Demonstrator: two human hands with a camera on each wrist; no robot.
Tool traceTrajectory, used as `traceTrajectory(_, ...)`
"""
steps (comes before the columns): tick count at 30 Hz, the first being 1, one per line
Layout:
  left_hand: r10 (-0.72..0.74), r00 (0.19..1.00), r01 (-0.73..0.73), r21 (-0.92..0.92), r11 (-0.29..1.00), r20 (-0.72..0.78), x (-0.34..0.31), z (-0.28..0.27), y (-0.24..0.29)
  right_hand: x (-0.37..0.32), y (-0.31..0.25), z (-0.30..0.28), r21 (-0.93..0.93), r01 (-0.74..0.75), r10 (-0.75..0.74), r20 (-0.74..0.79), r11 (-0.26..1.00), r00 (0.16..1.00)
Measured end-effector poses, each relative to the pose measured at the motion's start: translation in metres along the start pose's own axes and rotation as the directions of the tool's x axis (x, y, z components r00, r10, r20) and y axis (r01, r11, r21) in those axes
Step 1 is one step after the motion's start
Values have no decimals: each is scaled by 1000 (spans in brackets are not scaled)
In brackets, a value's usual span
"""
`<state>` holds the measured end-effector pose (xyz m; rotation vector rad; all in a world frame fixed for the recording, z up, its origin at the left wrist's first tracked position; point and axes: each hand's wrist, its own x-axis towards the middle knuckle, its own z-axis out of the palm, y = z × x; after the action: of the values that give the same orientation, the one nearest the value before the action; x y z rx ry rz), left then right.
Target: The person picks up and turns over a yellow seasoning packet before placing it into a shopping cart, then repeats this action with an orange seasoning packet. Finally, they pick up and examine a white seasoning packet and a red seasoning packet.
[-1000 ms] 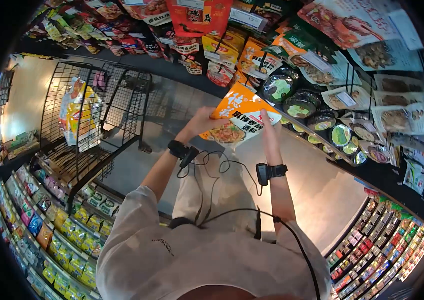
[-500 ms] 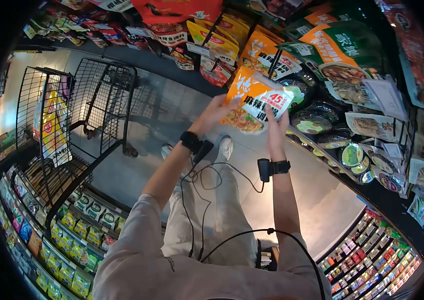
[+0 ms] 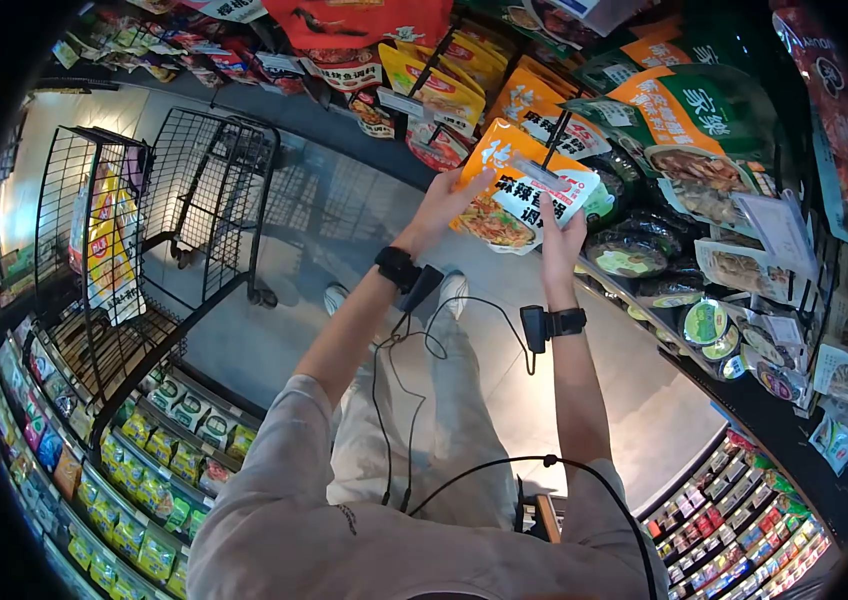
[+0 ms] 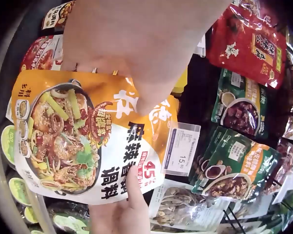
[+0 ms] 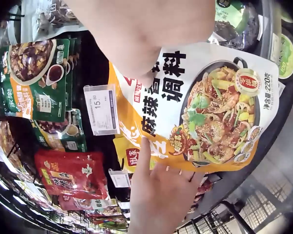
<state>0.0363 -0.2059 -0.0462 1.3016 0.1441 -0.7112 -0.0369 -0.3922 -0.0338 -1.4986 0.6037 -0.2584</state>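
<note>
Both hands hold an orange and white seasoning pouch (image 3: 494, 220), with a dish pictured on its front, before the hanging shelf packs. My left hand (image 3: 437, 208) grips its left edge, thumb on the front. At the opposite edge my right hand (image 3: 562, 248) pinches it, its thumb lying over the printed front. In the left wrist view the printed face of the pouch (image 4: 58, 141) shows nearly whole. A price tag (image 4: 183, 148) sits right at the pouch's top edge, and a dark display hook (image 3: 557, 135) overlaps that edge in the head view.
Similar orange pouches (image 3: 534, 100) hang just behind, beside yellow packs (image 3: 449, 75) and green packs (image 3: 689, 120). Black round packs (image 3: 634, 240) lie on the shelf at right. A wire shopping cart (image 3: 209, 215) with a yellow pack (image 3: 112, 240) stands at left. Cables dangle between the wrists.
The pouch, tilted earlier, has turned more face-on and moved up and right toward the hanging packs, both hands keeping hold. The view has shifted, with the cart further left.
</note>
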Motion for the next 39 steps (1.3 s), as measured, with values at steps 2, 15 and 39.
traceTrajectory(2,33,999,-30,76,997,-36,11,-3,-6,8,11,-1,-10,-7,7,-9,1000,1000)
traceTrajectory(15,82,991,-69,117,991,-109,34,-11,-19,12,11,10,-50,26,-26,4,998,1000)
traceTrajectory(39,327,901,-198,400,895,-285,72,12,-6,55,23,6,25,-18,19,-32,1000,999)
